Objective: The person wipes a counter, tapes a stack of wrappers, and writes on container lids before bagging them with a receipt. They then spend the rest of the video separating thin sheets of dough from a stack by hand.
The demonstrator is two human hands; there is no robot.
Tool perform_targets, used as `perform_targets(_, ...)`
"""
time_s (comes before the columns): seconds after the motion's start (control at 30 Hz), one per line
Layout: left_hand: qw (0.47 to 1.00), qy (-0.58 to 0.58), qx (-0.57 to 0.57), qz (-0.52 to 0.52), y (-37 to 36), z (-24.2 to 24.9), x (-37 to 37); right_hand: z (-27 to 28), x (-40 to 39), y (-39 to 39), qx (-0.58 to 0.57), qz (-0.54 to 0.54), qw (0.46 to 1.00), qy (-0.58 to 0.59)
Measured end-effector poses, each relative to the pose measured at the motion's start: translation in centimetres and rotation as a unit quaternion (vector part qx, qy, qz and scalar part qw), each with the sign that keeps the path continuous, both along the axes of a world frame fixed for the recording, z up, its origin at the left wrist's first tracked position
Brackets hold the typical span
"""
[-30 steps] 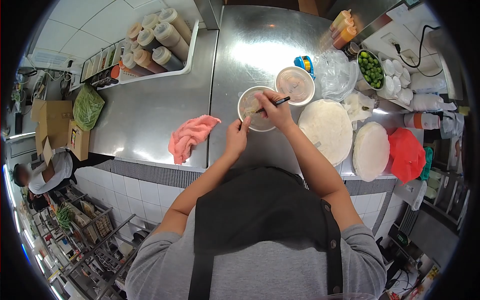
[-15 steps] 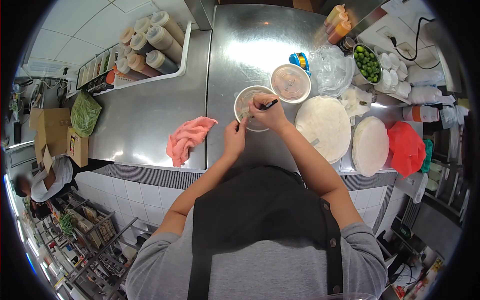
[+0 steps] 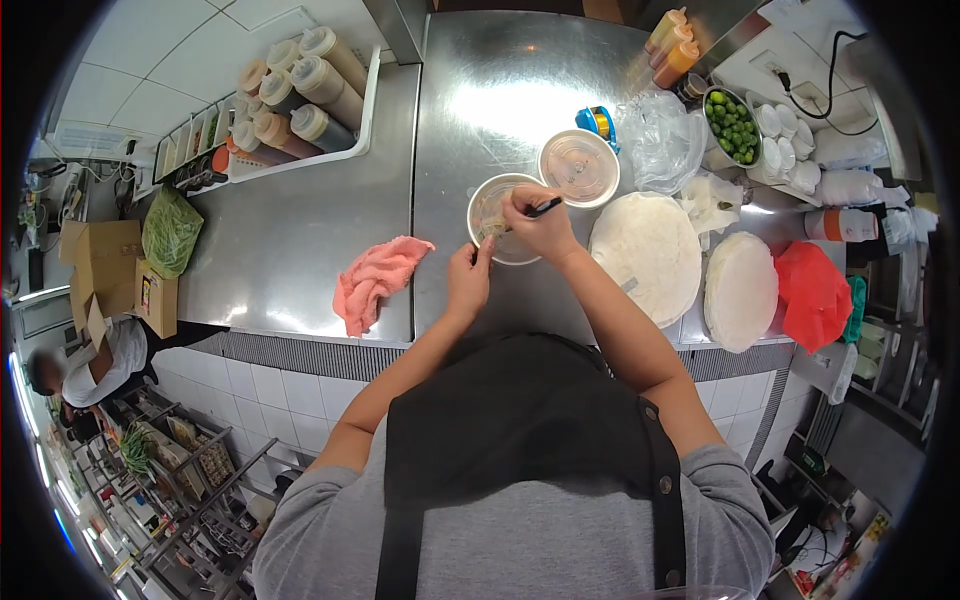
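My right hand [image 3: 538, 222] is closed round a black marker [image 3: 546, 207], over a round white-rimmed bowl with a clear lid [image 3: 482, 203]. At the near left rim of that bowl is my left hand [image 3: 469, 278], its fingers together; it holds something dark and small, possibly a cap, that I cannot make out. A second lidded bowl [image 3: 578, 168] stands touching or nearly touching the first, behind and to the right. Beyond it is a blue tape dispenser [image 3: 598, 124] with yellow tape. To the right lies a stack of pale round flatbreads [image 3: 645, 255].
A pink cloth [image 3: 375, 280] lies at left, and a white tray [image 3: 368, 125] of squeeze bottles stands behind it. At right are another round stack [image 3: 740, 292], a red bag [image 3: 812, 298] and a container of green limes [image 3: 733, 128]. A person [image 3: 110, 360] is at far left.
My right hand and the marker have shifted very slightly over the lid. My left hand has stayed by the rim. The person at far left has moved slightly.
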State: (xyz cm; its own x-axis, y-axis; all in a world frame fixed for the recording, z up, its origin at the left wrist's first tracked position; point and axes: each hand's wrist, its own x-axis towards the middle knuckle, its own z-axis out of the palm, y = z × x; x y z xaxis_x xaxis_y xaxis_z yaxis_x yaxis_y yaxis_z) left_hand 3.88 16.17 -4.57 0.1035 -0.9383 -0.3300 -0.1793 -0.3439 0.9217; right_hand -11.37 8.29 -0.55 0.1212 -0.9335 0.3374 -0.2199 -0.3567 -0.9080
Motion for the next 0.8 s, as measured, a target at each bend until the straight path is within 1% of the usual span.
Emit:
perform_targets(0.07, 1.000, 0.007, 0.002, 0.015, 0.0, 0.0, -0.1, 0.1, -1.0, -0.5, 0.064, -0.026, 0.997, 0.021)
perform_targets(0.1, 1.000, 0.007, 0.003, 0.016, 0.0, -0.1, 0.0, 0.6, -1.2, -0.7, 0.042, -0.026, 0.997, 0.056)
perform_targets(0.13, 1.000, 0.003, 0.004, 0.016, 0.0, -0.2, 0.0, 0.7, -1.1, -0.6, 0.043, -0.027, 0.997, 0.056)
perform_targets(0.2, 1.000, 0.000, 0.005, 0.014, 0.0, -0.3, 0.0, 0.8, -1.0, -0.5, 0.031, 0.009, 0.998, 0.053)
perform_targets(0.3, 1.000, 0.002, 0.009, 0.013, 0.1, -0.5, 0.1, 0.1, -1.1, -0.5, 0.042, 0.036, 0.996, 0.066)
perform_targets(0.33, 1.000, 0.004, 0.006, 0.012, 0.0, -0.6, 0.1, -0.1, -1.2, -0.5, 0.043, 0.036, 0.996, 0.066)
perform_targets(0.4, 1.000, 0.006, 0.004, 0.012, 0.0, -0.6, 0.1, 0.0, -1.4, -0.7, 0.048, -0.004, 0.998, 0.040)
perform_targets(0.5, 1.000, 0.004, 0.000, 0.018, 0.0, -0.5, -0.1, 0.6, -1.1, -0.7, 0.022, 0.009, 0.998, 0.050)
perform_targets(0.6, 1.000, -0.001, 0.003, 0.013, 0.0, -1.0, 0.1, 0.5, -1.3, -0.6, 0.043, 0.022, 0.998, 0.045)
perform_targets(0.73, 1.000, 0.002, 0.003, 0.013, 0.0, -1.1, 0.2, 0.3, -1.2, -0.7, 0.022, 0.007, 0.998, 0.053)
perform_targets(0.8, 1.000, -0.002, 0.002, 0.011, 0.0, -0.9, 0.1, 0.3, -1.5, -0.7, 0.074, -0.001, 0.996, 0.051)
